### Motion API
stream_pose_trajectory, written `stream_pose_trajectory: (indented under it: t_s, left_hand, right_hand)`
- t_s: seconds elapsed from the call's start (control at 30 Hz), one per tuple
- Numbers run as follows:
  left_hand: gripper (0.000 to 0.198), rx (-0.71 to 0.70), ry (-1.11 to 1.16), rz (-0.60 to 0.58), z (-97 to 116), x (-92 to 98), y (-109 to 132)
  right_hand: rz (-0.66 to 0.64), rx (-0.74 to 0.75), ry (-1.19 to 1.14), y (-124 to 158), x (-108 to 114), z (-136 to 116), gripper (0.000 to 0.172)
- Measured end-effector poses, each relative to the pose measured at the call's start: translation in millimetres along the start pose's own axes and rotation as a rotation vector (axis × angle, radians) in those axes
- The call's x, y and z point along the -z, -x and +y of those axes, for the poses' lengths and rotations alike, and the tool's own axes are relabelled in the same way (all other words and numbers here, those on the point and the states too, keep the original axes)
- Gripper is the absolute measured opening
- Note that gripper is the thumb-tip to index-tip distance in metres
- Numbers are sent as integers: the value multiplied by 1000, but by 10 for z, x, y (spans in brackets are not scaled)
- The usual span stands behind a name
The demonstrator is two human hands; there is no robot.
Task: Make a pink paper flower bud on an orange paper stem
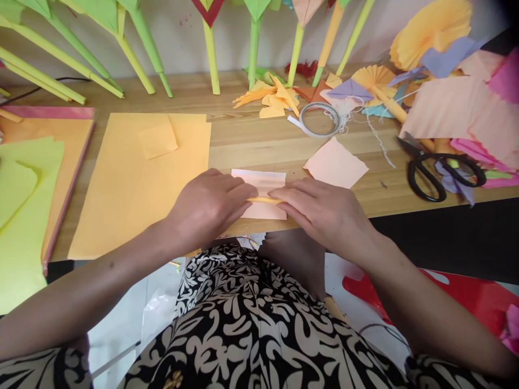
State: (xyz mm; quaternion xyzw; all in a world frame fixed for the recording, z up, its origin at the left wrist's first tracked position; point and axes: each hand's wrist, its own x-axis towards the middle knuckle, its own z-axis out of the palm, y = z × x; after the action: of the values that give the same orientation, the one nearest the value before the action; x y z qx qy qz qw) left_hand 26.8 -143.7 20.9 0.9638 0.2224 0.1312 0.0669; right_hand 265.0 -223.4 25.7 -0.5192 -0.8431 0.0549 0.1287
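One wooden tabletop [247,146] carries everything, its near edge just in front of the person, so the work lies within easy reach. On its left side the orange sheets [141,189] lie flat in a stack, probably to keep them uncreased, with a small orange square [158,139] on top of them. Along the far side, slim paper stems [211,59] lean against the wall, apparently because nothing else would hold them upright.

At the near middle, the left hand [211,202] and the right hand [324,208] face each other, slightly apart, each pinching the slender yellow roll [263,199] near one end; gripping both ends seems meant to hold it level. Far to the right, the black-handled scissors [419,154] rest beside heaped paper pieces, clear of both hands. A loose pink piece [336,163] lies just beyond the right hand, while the smaller pink sheet [263,186] is flat beneath the yellow roll. Farther back, the tape roll [303,121] has its free end pulled out, which likely makes it easy to catch.
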Motion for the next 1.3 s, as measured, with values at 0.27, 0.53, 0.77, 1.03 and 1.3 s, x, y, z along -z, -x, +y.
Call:
stream_pose_trajectory:
  t_s: [0.27, 0.53, 0.77, 1.03, 1.3]
  left_hand:
    - [20, 73, 108, 27, -112, -18, 328]
    - [16, 72, 84, 84, -76, -90, 433]
    - [13, 46, 90, 97, -89, -105, 457]
    - [12, 81, 107, 86, -89, -133, 501]
    - [30, -20, 216, 104, -64, -101, 358]
  right_hand:
    - [87, 32, -90, 157, -257, 76, 19]
    - [109, 20, -94, 144, -337, -13, 18]
    - [133, 21, -41, 199, -359, -75, 18]
    - [155, -13, -48, 220, -427, -105, 15]
    - [244, 38, 7, 202, -432, -135, 15]
